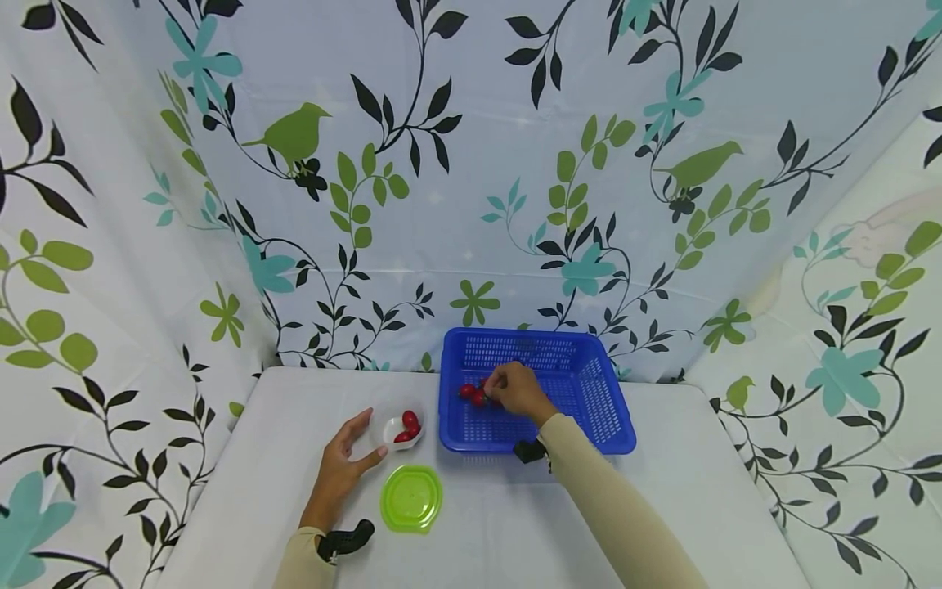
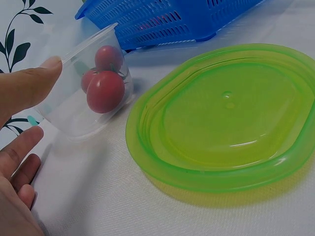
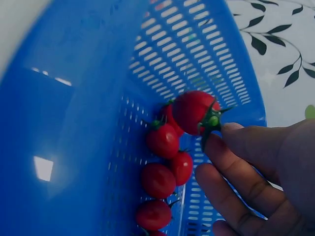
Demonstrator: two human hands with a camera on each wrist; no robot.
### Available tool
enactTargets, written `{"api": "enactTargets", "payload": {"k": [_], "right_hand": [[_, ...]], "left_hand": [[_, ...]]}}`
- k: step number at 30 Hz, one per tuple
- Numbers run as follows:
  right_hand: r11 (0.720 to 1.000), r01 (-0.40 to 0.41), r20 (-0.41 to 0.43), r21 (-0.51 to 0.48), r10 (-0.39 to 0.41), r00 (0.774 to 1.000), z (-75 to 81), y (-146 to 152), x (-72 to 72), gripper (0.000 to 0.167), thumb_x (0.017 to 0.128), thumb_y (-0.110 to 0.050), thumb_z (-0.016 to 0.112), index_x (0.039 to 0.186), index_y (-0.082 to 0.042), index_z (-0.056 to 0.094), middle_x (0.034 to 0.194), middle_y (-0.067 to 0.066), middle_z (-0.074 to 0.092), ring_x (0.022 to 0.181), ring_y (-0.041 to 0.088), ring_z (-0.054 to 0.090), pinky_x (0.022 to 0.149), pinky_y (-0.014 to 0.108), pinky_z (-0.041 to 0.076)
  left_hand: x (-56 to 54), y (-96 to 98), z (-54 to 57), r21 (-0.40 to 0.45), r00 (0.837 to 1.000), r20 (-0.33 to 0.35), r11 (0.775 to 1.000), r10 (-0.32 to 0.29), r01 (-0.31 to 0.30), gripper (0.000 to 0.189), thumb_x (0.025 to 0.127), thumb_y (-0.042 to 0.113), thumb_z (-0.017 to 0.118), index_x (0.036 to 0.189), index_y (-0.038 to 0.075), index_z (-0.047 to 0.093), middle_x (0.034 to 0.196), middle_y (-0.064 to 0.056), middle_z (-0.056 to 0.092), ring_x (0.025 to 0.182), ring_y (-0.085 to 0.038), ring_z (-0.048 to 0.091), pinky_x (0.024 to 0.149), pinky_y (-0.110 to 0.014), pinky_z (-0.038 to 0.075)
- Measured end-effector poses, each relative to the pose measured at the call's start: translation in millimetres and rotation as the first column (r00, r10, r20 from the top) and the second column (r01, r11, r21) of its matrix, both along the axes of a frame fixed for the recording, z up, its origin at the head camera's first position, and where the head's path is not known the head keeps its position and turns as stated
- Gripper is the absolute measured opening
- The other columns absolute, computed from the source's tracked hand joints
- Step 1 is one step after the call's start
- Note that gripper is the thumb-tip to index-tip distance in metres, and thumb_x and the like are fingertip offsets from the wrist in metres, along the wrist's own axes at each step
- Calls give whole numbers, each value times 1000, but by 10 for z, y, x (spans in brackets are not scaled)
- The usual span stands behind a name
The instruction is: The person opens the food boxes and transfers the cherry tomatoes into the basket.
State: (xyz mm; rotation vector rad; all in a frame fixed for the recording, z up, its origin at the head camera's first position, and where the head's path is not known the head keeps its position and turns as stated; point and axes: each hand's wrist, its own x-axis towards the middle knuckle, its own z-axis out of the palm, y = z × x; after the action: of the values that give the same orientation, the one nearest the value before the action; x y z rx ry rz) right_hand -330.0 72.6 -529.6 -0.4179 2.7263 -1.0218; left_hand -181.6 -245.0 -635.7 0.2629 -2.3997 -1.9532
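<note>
My left hand (image 1: pixel 344 460) curves round the left side of a clear plastic container (image 1: pixel 384 424), thumb at its rim (image 2: pixel 49 73). Several red cherry tomatoes (image 2: pixel 106 92) lie inside the container. Just below it is a green lid (image 1: pixel 411 499), flat on the table. Over the blue basket (image 1: pixel 504 448), my right hand (image 1: pixel 518 391) pinches one cherry tomato (image 3: pixel 193 112) by its green stem, thumb against index finger. Beneath that one, several more cherry tomatoes (image 3: pixel 158 180) are gathered on the basket floor; the right hand partly hides them in the head view.
A white cloth (image 1: pixel 508 523) covers the table. The basket's back wall stands close to a hanging curtain (image 1: pixel 456 204) printed with leaves and birds, which also encloses both sides. The lid lies between the left wrist and the basket's front left corner.
</note>
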Motion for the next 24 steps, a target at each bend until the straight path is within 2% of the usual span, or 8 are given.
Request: {"api": "enactTargets", "payload": {"k": [12, 17, 24], "right_hand": [[999, -10, 105, 39, 6, 994, -39, 50, -120, 17, 95, 1, 68, 86, -10, 78, 91, 3, 75, 83, 18, 65, 80, 33, 58], [997, -19, 134, 69, 10, 991, -50, 46, -178, 14, 96, -4, 74, 85, -9, 78, 88, 3, 74, 81, 18, 64, 77, 33, 56], [992, -43, 133, 121, 27, 991, -105, 57, -253, 13, 92, -6, 80, 80, -11, 79, 86, 0, 76, 84, 17, 66, 89, 39, 60]], "left_hand": [[5, 3, 1, -10, 1000, -3, 1000, 2, -2, 81, 93, 33, 84, 162, 24, 43, 172, -3, 40, 164, -30, 27, 134, -64, 15], [3, -2, -6, -14, 1000, 3, 1000, 8, -8, 81, 93, 34, 84, 161, 26, 43, 172, -2, 40, 164, -30, 27, 133, -66, 15], [-7, -1, -14, -18, 1000, 7, 1000, 11, -11, 80, 93, 32, 84, 161, 29, 44, 172, -2, 40, 164, -30, 27, 134, -65, 15]]}}
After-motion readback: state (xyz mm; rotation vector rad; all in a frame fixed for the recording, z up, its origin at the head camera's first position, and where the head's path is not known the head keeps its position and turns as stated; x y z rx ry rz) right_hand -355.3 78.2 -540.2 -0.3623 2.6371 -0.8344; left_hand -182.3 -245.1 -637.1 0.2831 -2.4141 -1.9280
